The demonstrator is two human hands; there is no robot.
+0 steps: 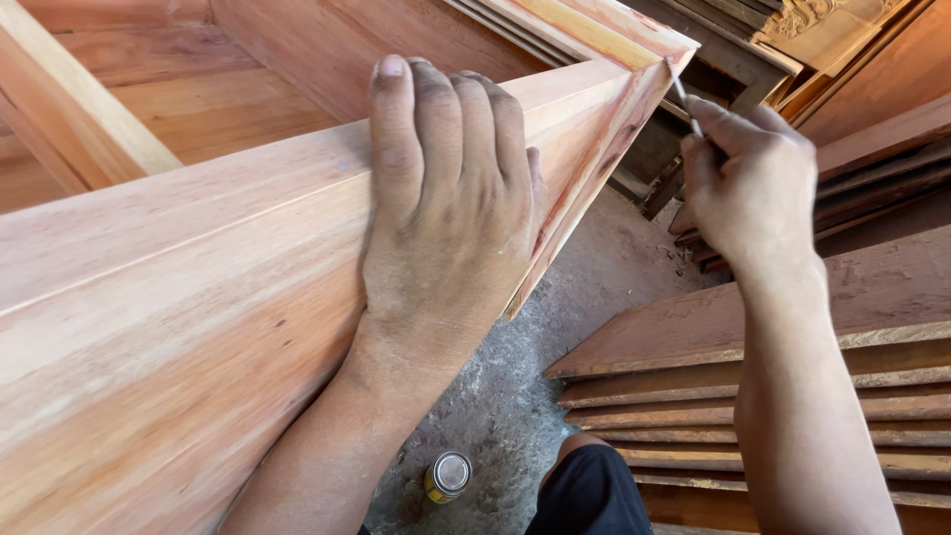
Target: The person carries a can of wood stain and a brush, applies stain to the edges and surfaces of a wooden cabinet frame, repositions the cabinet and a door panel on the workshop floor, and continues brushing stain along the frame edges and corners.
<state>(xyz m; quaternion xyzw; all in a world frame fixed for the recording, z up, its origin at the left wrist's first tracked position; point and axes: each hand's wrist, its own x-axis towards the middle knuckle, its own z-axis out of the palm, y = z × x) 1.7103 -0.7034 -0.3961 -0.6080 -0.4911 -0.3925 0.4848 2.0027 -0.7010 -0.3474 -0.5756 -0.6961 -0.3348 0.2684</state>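
One thin tool [686,107], mostly hidden

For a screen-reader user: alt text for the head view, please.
A left hand lies flat on a wooden frame while the right hand holds a thin metal tool at its mitred corner. Stacked planks and a small can lie below.

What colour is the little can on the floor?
Yellow can with a shiny silver lid, in the head view.

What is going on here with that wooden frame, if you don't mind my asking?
A person presses the left hand flat on a large wooden frame. The right hand holds a thin metal tool at the frame's mitred corner. Stacked boards lie to the right, and a small can stands on the floor below.
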